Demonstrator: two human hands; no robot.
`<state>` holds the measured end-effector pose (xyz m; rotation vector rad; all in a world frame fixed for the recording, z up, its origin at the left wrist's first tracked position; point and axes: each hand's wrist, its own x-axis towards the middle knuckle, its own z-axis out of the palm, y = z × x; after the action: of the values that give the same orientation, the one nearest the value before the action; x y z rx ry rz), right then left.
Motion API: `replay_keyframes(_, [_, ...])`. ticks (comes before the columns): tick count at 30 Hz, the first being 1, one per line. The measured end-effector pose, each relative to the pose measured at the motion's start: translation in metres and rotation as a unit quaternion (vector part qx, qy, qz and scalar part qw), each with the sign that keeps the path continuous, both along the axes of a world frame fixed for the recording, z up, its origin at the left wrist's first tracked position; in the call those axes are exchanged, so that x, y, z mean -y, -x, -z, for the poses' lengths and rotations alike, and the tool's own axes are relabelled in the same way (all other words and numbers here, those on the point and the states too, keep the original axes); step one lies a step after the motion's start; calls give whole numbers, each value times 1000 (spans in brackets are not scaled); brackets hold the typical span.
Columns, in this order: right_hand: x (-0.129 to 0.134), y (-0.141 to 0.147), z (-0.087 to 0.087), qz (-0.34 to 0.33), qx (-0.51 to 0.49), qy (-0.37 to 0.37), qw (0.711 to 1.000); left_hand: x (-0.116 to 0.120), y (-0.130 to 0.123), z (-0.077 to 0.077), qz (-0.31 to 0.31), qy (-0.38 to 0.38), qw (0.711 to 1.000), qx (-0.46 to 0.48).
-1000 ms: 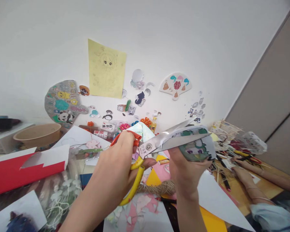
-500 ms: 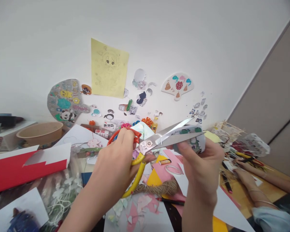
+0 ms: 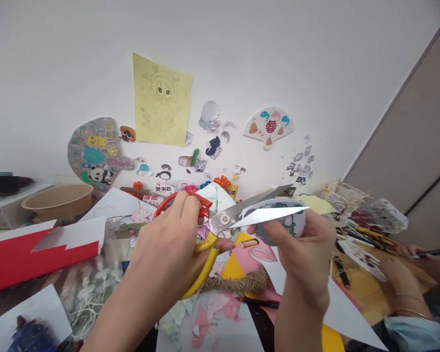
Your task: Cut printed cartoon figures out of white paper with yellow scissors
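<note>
Red and yellow handled scissors (image 3: 225, 220) are gripped in my left hand (image 3: 172, 234), their blades parted and pointing right. Between the blades sits the upper edge of a curled paper piece (image 3: 288, 222) with dark green printed figures. My right hand (image 3: 304, 249) pinches that paper from below and behind, its thumb close under the lower blade. Beneath the hands lie a coil of brown twine (image 3: 238, 282), pink and yellow paper (image 3: 247, 256) and a white sheet (image 3: 185, 330) covered with torn pastel scraps.
Paper cutouts, a yellow drawing (image 3: 162, 105) and a small fan (image 3: 269, 128) are on the wall. At left stand a tan bowl (image 3: 56, 201) and red-and-white paper (image 3: 18, 259). Another person's hands (image 3: 398, 278) are at the right, with a pen and a printed card (image 3: 361, 256).
The scissor blades have opened wider around the paper. At the right, the other person's hands have shifted, one now with a dark pen, and the printed card shows more fully.
</note>
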<state>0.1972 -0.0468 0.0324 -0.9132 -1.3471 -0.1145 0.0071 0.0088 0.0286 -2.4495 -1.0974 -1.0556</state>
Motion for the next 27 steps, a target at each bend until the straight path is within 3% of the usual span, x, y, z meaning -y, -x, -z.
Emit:
replay_keyframes(5, [0, -2, -1, 45, 17, -3, 999, 0, 2, 0, 13, -7, 1000, -3])
replay_keyframes(14, [1, 2, -8, 71, 75, -54, 993, 2, 0, -1, 23, 32, 999, 6])
replay_keyframes(27, [0, 5, -8, 55, 73, -85, 992, 3, -1, 0, 21, 38, 999, 2])
